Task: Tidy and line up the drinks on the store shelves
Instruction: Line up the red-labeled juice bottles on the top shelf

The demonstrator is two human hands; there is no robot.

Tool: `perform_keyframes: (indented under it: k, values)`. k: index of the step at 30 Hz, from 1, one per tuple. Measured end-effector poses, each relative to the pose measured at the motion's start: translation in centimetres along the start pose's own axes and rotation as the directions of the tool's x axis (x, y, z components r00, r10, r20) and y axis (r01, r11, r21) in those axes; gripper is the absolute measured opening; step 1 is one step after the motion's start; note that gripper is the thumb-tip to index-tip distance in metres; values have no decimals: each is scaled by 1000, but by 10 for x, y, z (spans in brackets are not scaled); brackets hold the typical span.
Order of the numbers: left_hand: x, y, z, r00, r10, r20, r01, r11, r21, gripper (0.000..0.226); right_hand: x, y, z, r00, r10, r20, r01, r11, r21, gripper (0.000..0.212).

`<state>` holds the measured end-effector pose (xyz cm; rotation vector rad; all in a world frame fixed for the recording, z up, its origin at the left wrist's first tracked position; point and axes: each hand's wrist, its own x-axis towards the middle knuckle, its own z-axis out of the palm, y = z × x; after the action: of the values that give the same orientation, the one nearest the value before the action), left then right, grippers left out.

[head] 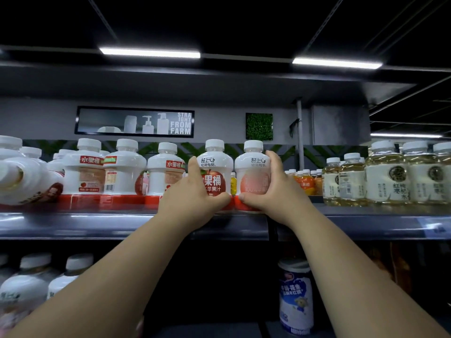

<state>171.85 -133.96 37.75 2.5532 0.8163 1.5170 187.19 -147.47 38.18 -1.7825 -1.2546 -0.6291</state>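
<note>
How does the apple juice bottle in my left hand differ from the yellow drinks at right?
The apple juice bottle is opaque white with a red apple; the yellow drinks are clear, showing pale liquid. The left hand grips the first; the others stand untouched. Both have white caps.

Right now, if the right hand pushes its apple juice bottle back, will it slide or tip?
Probably slides: the apple juice bottle is squat and wide-based on the flat shelf. Likely heavy for its size, being capped store stock. Its glossy label may be slippery, though the right hand wraps its side.
</note>
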Motion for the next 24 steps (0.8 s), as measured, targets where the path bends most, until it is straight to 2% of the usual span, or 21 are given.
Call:
perform_keyframes:
  k: [4,8,10,13,16,17,19,22,24]
  values:
    - [0,-1,2,1000,0,-2,0,1000,-21,101,1,0,0,1000,5,18,-4,999,-32,117]
    - [-6,-4,-8,996,90,-31,-91,995,-47,103,-1,-4,-4,1000,0,-4,-1,996,-84,117]
    - [-14,-12,-22,986,152,-67,-153,988,-11,96,-4,-6,-1,991,-51,-127,37,993,-113,111]
    - [-25,-34,-45,959,224,-176,-220,975,38,80,-18,-20,11,925,-118,-362,92,992,-88,95]
    - [-32,-62,-61,950,202,-239,-187,979,84,76,-36,-60,36,834,-261,-486,287,958,-21,75]
    - [-32,-71,-63,946,187,-265,-166,981,98,75,-40,-76,47,825,-290,-485,335,942,8,71]
    - [-32,-91,-70,939,153,-309,-127,987,103,75,-43,-112,69,853,-307,-422,369,927,71,69]
    - [-28,-117,-75,951,76,-301,-64,997,49,77,-36,-149,97,926,-253,-279,296,948,121,76]
    - [-24,-129,-77,961,18,-275,-22,1000,-9,80,-25,-163,110,954,-173,-245,211,968,138,80]
